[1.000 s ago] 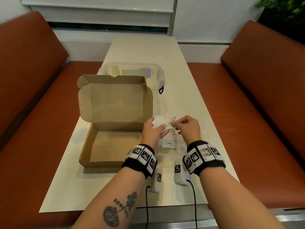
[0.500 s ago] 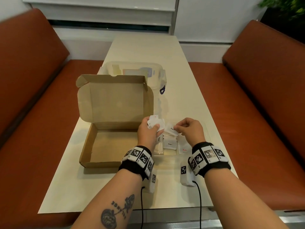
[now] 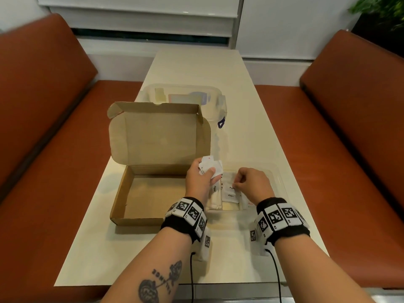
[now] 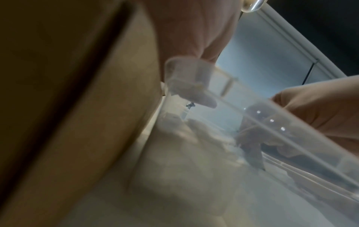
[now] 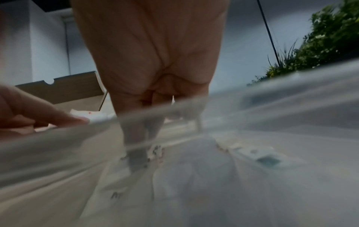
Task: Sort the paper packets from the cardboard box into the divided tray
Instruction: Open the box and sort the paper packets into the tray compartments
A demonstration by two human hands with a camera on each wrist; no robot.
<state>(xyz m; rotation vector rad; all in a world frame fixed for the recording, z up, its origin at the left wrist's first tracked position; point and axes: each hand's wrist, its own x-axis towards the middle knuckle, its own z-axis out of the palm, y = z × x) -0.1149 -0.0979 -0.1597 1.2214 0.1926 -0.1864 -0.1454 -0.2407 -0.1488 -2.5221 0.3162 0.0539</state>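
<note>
Head view: left hand fingers around packets.

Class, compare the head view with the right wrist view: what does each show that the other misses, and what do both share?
Head view only: the cardboard box's bare floor, the lidded plastic container behind it and both benches. Right wrist view only: the right hand's palm side, fingers reaching into the tray. Both: the clear divided tray, the left hand holding packets, and the plant.

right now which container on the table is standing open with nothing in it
The cardboard box, lid flipped up and floor bare. The divided tray beside it holds packets; the clear tub behind is lidded.
</note>
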